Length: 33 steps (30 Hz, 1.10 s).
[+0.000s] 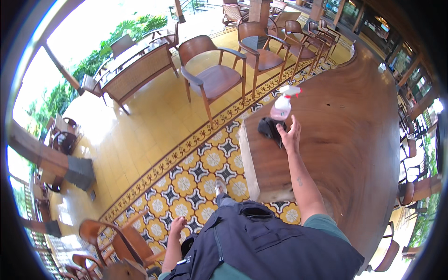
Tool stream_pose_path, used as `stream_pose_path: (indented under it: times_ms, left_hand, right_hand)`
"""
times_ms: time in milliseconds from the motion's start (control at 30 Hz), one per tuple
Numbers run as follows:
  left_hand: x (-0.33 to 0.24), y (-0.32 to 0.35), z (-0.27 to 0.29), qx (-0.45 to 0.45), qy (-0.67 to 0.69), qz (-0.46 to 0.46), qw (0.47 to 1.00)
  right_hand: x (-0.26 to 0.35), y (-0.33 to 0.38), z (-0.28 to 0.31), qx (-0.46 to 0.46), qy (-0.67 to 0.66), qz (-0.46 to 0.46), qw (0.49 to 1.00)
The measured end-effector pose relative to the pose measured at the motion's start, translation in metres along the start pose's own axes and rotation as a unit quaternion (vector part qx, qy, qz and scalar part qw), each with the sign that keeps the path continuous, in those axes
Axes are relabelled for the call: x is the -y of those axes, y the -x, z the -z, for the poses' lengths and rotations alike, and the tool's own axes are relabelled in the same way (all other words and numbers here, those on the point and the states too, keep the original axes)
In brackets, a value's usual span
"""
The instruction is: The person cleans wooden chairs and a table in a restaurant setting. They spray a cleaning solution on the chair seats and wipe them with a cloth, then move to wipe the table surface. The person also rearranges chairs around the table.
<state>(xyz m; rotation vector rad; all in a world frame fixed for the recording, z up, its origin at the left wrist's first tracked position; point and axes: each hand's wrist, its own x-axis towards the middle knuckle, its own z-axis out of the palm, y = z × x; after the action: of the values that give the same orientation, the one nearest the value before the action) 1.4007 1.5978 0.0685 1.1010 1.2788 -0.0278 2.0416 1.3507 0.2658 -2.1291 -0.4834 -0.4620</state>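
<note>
A spray bottle (281, 106) with pinkish liquid and a white-and-red trigger head stands near the end of a long brown wooden table (345, 135). Beside its base lies a crumpled black cloth (269, 127). My right hand (291, 134) reaches over the tabletop just short of the bottle, thumb and fingers apart, with nothing held. Its thumb is close to the cloth's edge; whether they touch I cannot tell. Low at my left side, my left hand (178, 225) hangs above the patterned floor, fingers curled in and nothing visible in them.
Wooden armchairs (217, 77) line up along the table's far left. A bench with a woven back (140, 70) stands farther left. Close by my left arm is another wooden chair (126, 238). Patterned yellow tiles (186, 182) cover the floor beside the table's pale edge (248, 163).
</note>
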Motion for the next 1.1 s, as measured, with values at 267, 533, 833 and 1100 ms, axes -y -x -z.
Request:
stream_pose_path:
  times_ms: [267,533,833,1100]
  left_hand:
    - [-0.139,-0.111,0.058,0.035,-0.163,-0.063,0.984]
    - [-0.496,-0.152,-0.141,0.260,-0.173,-0.274,0.909]
    - [-0.653,-0.139,-0.364,0.589,-0.163,-0.239,0.755]
    - [-0.688,-0.172,-0.435,0.685,-0.218,-0.153,0.678]
  right_hand:
    - [0.002,-0.122,-0.116,-0.161,0.107,-0.066,0.979]
    - [0.099,-0.125,-0.110,0.109,-0.219,-0.142,0.959]
    - [0.161,-0.070,-0.204,0.191,-0.205,-0.100,0.955]
    - [0.128,-0.084,-0.136,0.194,0.000,-0.272,0.942]
